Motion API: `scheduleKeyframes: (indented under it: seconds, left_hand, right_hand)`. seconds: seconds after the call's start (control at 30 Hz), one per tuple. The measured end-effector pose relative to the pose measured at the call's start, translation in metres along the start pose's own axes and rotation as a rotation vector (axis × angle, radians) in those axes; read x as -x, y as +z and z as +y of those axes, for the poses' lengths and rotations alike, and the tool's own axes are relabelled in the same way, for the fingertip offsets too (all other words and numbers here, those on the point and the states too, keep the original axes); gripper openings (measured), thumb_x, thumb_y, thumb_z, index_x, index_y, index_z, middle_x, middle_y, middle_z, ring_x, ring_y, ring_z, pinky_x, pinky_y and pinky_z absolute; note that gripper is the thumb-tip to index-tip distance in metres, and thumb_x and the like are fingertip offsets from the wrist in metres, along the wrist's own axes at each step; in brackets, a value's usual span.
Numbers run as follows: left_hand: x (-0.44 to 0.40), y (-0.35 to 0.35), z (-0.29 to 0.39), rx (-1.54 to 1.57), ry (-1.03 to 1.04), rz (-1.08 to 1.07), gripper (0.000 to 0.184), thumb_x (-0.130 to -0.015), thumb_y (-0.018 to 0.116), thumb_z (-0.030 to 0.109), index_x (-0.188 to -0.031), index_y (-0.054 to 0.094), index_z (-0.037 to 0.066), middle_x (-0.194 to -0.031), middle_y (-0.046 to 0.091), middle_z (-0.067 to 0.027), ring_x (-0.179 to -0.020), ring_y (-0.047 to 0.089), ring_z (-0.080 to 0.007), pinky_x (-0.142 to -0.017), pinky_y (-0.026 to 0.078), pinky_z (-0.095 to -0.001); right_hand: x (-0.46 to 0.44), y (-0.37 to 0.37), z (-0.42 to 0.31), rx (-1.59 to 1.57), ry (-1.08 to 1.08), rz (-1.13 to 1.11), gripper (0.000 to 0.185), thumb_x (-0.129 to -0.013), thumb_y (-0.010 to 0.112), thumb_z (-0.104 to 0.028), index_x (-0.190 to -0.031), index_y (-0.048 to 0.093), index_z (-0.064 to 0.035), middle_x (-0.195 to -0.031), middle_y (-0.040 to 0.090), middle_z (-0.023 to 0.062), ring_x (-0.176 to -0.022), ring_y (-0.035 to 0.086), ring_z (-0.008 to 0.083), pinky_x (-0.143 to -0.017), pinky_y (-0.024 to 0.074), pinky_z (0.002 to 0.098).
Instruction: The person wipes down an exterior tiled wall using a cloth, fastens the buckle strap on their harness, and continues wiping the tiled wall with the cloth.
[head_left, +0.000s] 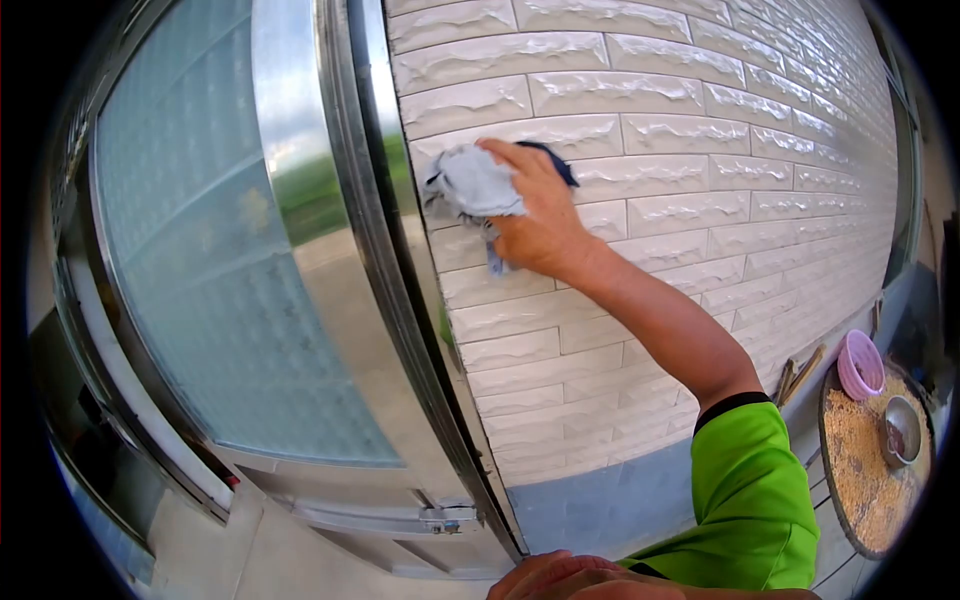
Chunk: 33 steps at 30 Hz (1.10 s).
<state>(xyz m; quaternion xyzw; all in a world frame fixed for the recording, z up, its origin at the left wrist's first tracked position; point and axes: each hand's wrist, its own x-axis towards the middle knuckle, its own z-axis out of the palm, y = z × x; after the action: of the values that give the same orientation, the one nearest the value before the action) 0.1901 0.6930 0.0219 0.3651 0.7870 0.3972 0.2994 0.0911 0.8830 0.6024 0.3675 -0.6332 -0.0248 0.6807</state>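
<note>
My right hand (545, 215) presses a crumpled grey cloth (470, 180) against the white brick-patterned tile wall (610, 85). The fingers are closed over the cloth, and a dark blue part sticks out above the knuckles. A loose end of it hangs below the hand. Just left of the cloth runs the shiny metal door frame (365, 190). My right arm, in a bright green short sleeve (755, 490), reaches up from the lower right. My left hand does not show.
A metal door with a frosted glass panel (215, 260) and a bolt latch (445, 518) stands at left. Grey-blue tiles (600, 510) line the wall's foot. At right, a round tray of yellow grains (855, 470) carries a pink basket (861, 365) and a metal bowl (901, 432).
</note>
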Motion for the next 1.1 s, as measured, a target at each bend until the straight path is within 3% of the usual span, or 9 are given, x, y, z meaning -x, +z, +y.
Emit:
scheduleKeyframes:
  seconds: [0.1,0.17,0.2,0.3,0.53,0.63,0.77,0.97,1.1]
  left_hand:
    - [-0.001,0.003,-0.004,0.003,0.005,-0.02,0.058,-0.1,0.066,0.042,-0.139,0.055,0.001,-0.11,0.075,-0.0152,-0.103,0.071,-0.0233,-0.091,0.053,-0.0329]
    - [-0.002,0.006,-0.007,0.003,0.012,-0.027,0.057,-0.1,0.066,0.042,-0.139,0.055,0.001,-0.11,0.075,-0.0152,-0.103,0.071,-0.0231,-0.091,0.053,-0.0328]
    - [-0.002,0.007,-0.009,0.007,0.013,-0.03,0.057,-0.1,0.066,0.042,-0.139,0.055,0.001,-0.11,0.075,-0.0151,-0.103,0.071,-0.0231,-0.091,0.053,-0.0328]
    - [0.0,0.014,-0.013,0.017,0.015,-0.043,0.057,-0.1,0.066,0.042,-0.139,0.055,0.001,-0.11,0.075,-0.0151,-0.103,0.071,-0.0228,-0.091,0.054,-0.0327]
    - [0.0,0.029,-0.023,0.022,0.016,-0.091,0.057,-0.1,0.067,0.042,-0.139,0.055,0.001,-0.11,0.075,-0.015,-0.103,0.071,-0.0223,-0.091,0.054,-0.0325]
    - [-0.005,0.03,-0.027,0.016,0.034,-0.11,0.057,-0.1,0.067,0.042,-0.139,0.055,0.001,-0.11,0.075,-0.0149,-0.103,0.071,-0.0221,-0.091,0.054,-0.0324]
    - [-0.013,0.035,-0.038,0.019,0.053,-0.139,0.057,-0.1,0.067,0.042,-0.139,0.055,0.001,-0.11,0.075,-0.0148,-0.102,0.071,-0.0218,-0.091,0.054,-0.0323]
    - [-0.023,0.056,-0.097,0.022,0.06,-0.087,0.056,-0.101,0.066,0.043,-0.139,0.056,0.003,-0.109,0.075,-0.0151,-0.101,0.071,-0.0231,-0.09,0.054,-0.0338]
    - [0.001,0.028,-0.009,-0.174,-0.015,-0.033,0.056,-0.102,0.061,0.046,-0.138,0.057,0.005,-0.112,0.073,-0.0192,-0.107,0.071,-0.0299,-0.091,0.054,-0.0371]
  right_hand:
    - [0.016,-0.007,0.041,0.143,0.064,0.081,0.068,-0.056,0.076,-0.002,-0.123,0.071,-0.0112,-0.137,0.061,0.0156,-0.134,0.05,0.0367,-0.108,0.0434,0.0461]
    - [0.022,-0.025,0.056,0.34,0.135,0.132,0.067,-0.059,0.076,-0.003,-0.126,0.072,-0.0114,-0.135,0.062,0.0158,-0.129,0.052,0.0389,-0.109,0.043,0.047]
    - [0.016,-0.037,0.054,0.33,0.212,0.2,0.054,-0.059,0.072,-0.004,-0.113,0.078,-0.0099,-0.121,0.067,0.0157,-0.12,0.055,0.0429,-0.106,0.0434,0.0497]
    - [0.014,-0.033,0.057,0.322,0.342,0.241,0.052,-0.065,0.072,-0.009,-0.116,0.075,-0.0087,-0.123,0.07,0.014,-0.118,0.06,0.0361,-0.107,0.0403,0.051]
    - [0.013,0.013,-0.019,0.083,0.168,0.099,0.035,-0.075,0.078,-0.03,-0.104,0.075,-0.0107,-0.125,0.066,0.0143,-0.123,0.056,0.0359,-0.105,0.0367,0.0549]
    - [0.012,0.006,-0.011,0.096,0.06,0.131,0.017,-0.07,0.073,-0.015,-0.084,0.073,-0.0053,-0.127,0.062,0.0136,-0.121,0.055,0.034,-0.094,0.0437,0.0463]
    - [0.031,-0.035,0.039,0.239,0.1,0.153,0.027,-0.059,0.074,-0.008,-0.083,0.065,-0.0002,-0.126,0.062,0.0173,-0.115,0.059,0.0395,-0.092,0.0477,0.048]
    - [0.096,-0.107,0.121,0.726,0.32,0.204,0.037,-0.08,0.065,-0.01,-0.116,0.073,-0.0071,-0.123,0.065,0.0161,-0.114,0.057,0.0396,-0.098,0.0447,0.0503]
    - [0.096,-0.101,0.115,0.582,0.509,0.371,0.041,-0.081,0.065,-0.01,-0.122,0.072,-0.0086,-0.121,0.064,0.0205,-0.116,0.054,0.0415,-0.102,0.0411,0.0503]
